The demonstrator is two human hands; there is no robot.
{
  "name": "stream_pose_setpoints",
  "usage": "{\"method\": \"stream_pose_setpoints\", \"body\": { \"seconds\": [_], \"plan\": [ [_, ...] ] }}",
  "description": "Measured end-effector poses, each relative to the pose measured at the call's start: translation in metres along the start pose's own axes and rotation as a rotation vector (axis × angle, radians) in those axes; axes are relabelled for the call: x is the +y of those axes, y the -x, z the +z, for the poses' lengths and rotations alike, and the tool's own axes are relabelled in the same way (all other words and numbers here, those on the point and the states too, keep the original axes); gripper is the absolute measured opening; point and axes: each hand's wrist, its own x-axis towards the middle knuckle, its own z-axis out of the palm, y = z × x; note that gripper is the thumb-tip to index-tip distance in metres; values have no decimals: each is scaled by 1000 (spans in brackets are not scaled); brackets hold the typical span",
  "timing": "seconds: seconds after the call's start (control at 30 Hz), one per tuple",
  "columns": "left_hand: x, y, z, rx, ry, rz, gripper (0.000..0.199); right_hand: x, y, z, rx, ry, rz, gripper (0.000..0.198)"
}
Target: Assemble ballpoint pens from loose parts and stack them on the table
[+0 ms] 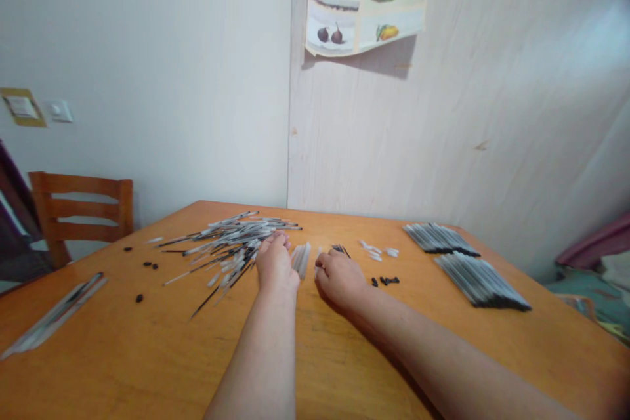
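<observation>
My left hand (274,264) reaches over the right edge of a loose pile of pen parts (231,236), clear tubes and thin dark refills lying crosswise. Its fingers point forward, loosely apart, and no held thing shows. My right hand (342,275) rests on the table with fingers curled together; whatever they pinch is too small to make out. Between the hands lies a row of clear pen barrels (302,259). Just beyond the right hand are several dark refills (340,249). Small white pieces (371,251) and small black caps (386,281) lie to its right.
Two neat rows of clear pens with black ends, a far row (438,238) and a nearer row (480,281), lie at the right. More long clear pieces (59,315) lie at the left of the wooden table (197,374). A wooden chair (86,207) stands beyond.
</observation>
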Motion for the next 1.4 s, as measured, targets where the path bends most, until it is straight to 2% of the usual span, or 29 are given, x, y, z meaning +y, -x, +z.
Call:
{"method": "stream_pose_setpoints", "body": {
  "seconds": [0.17,0.4,0.67,0.73,0.83,0.97,1.2,1.4],
  "plan": [
    [-1,-1,0,8,10,-26,22,-7,0,1,39,-28,-44,38],
    [-1,-1,-1,10,-5,-77,24,-9,-1,2,-16,14,-97,46],
    [-3,-4,-2,8,-7,-88,26,-4,-3,6,23,-7,-74,40],
    [-3,-3,-2,8,-3,-92,26,-1,-4,4,37,-29,-21,36],
    [-3,-2,-2,-5,-12,-101,25,7,-5,-2,54,-47,161,32],
    [-4,-1,-2,-27,-33,-83,23,16,-3,-8,-39,-43,342,31],
    [-7,1,1,-29,-24,-81,23,13,3,-3,-126,26,368,40],
    [-5,7,4,-70,-59,-103,15,10,5,-6,-168,41,401,35]
  ]
}}
